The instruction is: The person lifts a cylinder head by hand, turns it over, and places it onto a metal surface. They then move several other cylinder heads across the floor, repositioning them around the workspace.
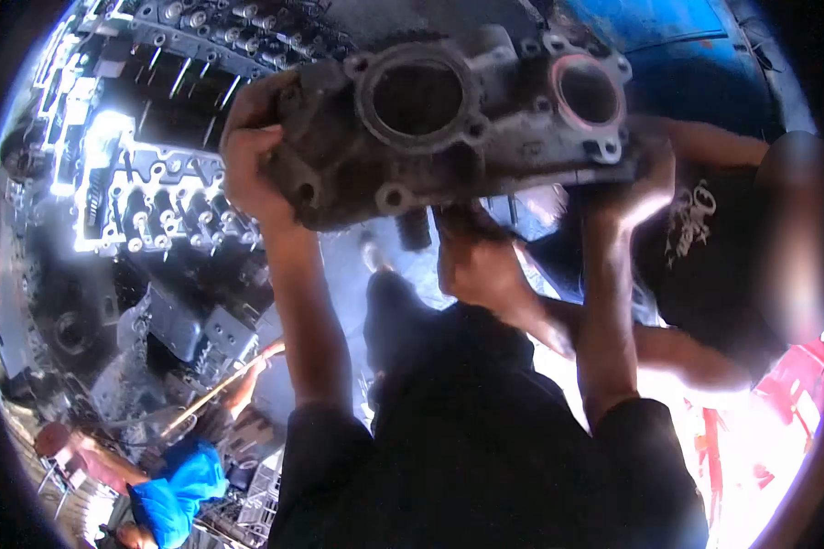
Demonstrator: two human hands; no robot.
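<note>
A heavy dark cast-metal engine housing (513, 156), with two large round openings and several bolt lugs, is held up in front of me. My left hand (252, 174) is closed around its left end, with the thumb on the near face. At the opposite end, my right hand (645, 178) grips the housing near the lower corner; its fingers are partly hidden behind the metal. A co-worker's hand (481, 265) is just below the lower edge, beside a dark cylindrical piece (414, 229).
The co-worker (696, 247) in a dark shirt stands close on the right, one arm reaching behind the housing. An engine block with exposed valve gear (169, 215) lies at left. Another person in blue (178, 489) is at lower left near a long stick (211, 395). A blue panel (659, 41) stands behind.
</note>
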